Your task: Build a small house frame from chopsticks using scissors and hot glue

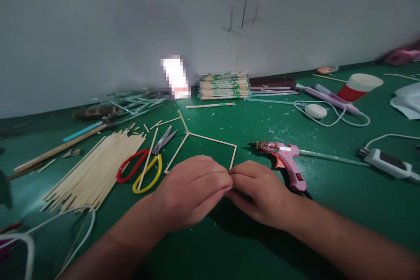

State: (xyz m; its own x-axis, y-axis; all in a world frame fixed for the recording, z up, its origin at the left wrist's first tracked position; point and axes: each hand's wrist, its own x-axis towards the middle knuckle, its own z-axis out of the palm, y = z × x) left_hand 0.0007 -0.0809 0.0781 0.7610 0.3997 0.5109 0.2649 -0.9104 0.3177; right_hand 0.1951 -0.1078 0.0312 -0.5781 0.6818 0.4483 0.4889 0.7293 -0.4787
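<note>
My left fingers point(210, 179) and right fingers point(244, 177) pinch closed, apparently on the near part of the stick frame point(212, 139) spreading just beyond them. I seem to be joining a corner; next calls for steady alignment.

Dim overall, with a cool grey-green cast. Lit from beyond the frame, except for the pixelated screen point(176, 74), overexposed to flat white. Softly graded across the wall point(131, 30), with a faint diagonal streak at upper left. Glossy on the surface point(210, 120), with glare near the clear glue stick point(334, 159) and again at far left. Darkly shadowed beneath the left grip point(195, 192) and the right grip point(262, 192). Legible in outline at the pale sticks point(213, 139); soft in fine print on the wrapped bundle point(225, 86). Stretched toward the sides by wide-angle distortion, and darker along the lower edge.
</note>
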